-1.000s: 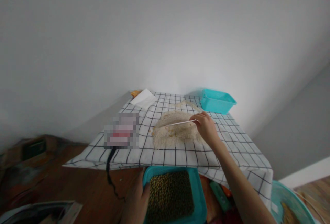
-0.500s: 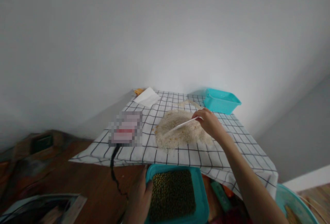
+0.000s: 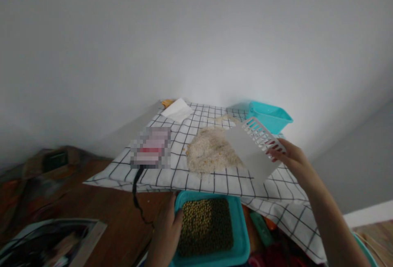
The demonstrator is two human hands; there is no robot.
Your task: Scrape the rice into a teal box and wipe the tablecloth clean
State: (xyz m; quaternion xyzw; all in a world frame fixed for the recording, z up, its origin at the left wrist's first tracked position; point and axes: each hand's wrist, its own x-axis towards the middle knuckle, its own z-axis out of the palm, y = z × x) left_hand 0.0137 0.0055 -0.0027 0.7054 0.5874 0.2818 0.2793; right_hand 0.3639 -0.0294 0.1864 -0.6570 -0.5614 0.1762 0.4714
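My right hand is closed on a white plastic sheet with a slotted edge, its fingers at the slots on the right. The sheet is tilted, its broad face turned toward me, over the right side of a heap of pale grain with a few yellow bits in it. My left hand grips the left rim of a turquoise tray below the table's front edge. Yellowish beans and smaller dark green beans lie inside the tray.
On the checked tablecloth are an empty turquoise bin, white paper and a blurred-out pink device with a black cord. A green object lies beneath the table edge. Cardboard sits at left.
My right hand has moved right, away from the heap's middle. The white sheet, seen edge-on before, now shows its broad face. More yellowish beans are lit in the tray; my left hand stays on it.
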